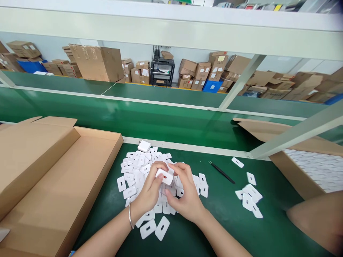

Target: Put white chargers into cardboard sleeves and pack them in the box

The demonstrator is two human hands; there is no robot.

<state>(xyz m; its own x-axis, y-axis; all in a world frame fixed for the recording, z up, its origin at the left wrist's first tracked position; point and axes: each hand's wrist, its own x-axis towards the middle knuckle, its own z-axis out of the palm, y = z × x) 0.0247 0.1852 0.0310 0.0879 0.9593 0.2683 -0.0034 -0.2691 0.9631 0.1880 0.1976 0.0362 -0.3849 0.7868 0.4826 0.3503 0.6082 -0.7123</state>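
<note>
My left hand (152, 187) is closed round a white USB charger (165, 176), gripping it between thumb and fingers. A slot with a reddish inside shows on the charger's near face. My right hand (187, 191) is curled beside it with thumb and fingers apart; its upper fingertips are close to the charger, and I cannot tell whether they touch. Below both hands lies a loose pile of thin white face plates (138, 177) with small slots. Another white charger (144, 146) rests at the pile's far edge.
Black tweezers (222, 172) lie to the right, near a smaller group of white plates (252, 193). At left is an open cardboard box (98, 178). A carton (297, 175) filled with white pieces stands at right, behind a metal post (300, 132). Someone's bent arm (318, 221) shows lower right.
</note>
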